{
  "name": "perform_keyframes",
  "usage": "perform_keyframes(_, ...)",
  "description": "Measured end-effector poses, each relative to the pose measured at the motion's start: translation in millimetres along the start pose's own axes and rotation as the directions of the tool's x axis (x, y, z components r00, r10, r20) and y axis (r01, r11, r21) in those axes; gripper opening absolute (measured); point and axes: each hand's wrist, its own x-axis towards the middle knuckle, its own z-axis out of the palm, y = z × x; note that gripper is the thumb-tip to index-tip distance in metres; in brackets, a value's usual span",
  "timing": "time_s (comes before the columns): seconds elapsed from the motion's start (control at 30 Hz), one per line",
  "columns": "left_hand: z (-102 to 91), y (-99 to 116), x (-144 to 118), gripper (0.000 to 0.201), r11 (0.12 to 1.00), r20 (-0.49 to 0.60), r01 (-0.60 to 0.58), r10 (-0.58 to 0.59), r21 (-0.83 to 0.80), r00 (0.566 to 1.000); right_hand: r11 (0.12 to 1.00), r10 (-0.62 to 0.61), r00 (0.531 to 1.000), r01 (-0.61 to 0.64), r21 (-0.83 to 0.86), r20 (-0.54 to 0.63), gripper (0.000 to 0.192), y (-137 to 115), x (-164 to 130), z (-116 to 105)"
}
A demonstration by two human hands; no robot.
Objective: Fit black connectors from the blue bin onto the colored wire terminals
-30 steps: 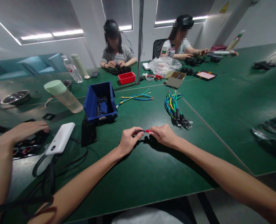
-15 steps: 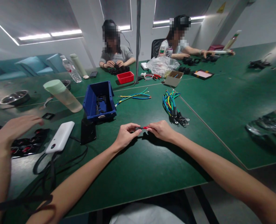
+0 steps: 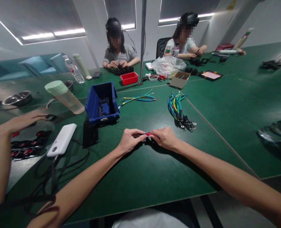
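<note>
Between the fingertips of both hands, just above the green table, is a small red and black piece (image 3: 148, 134), too small to name exactly. My left hand (image 3: 130, 139) pinches its left end, and the fingers cover most of the black part. The thumb and forefinger of my right hand (image 3: 164, 138) close on the red end. To the right lies a bundle of blue, green and yellow cables (image 3: 176, 106) with black sleeves and ring terminals. Beyond my left hand, more loose cables (image 3: 140, 97) lie beside a blue bin (image 3: 91, 103) holding black sleeves.
A black phone (image 3: 90, 134), a white power bank (image 3: 62, 139) with cords and a green-lidded bottle (image 3: 66, 98) lie left. Another person's hand (image 3: 26, 121) reaches in there. A red tray (image 3: 129, 78), a pole (image 3: 142, 41) and a carton (image 3: 180, 80) stand farther back; two people sit opposite.
My hands have come closer together, and less of the black part shows between them. The neighbour's hand at left has moved slightly right; the person at far right has drawn an arm back.
</note>
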Motion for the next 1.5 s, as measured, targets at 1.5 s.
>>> perform_keyframes(1.5,0.0,0,-2,0.026,0.989,-0.041,-0.055,0.062,0.136,0.997,0.998,-0.057,0.998,0.056,-0.027,-0.037,0.04,16,-3,-13)
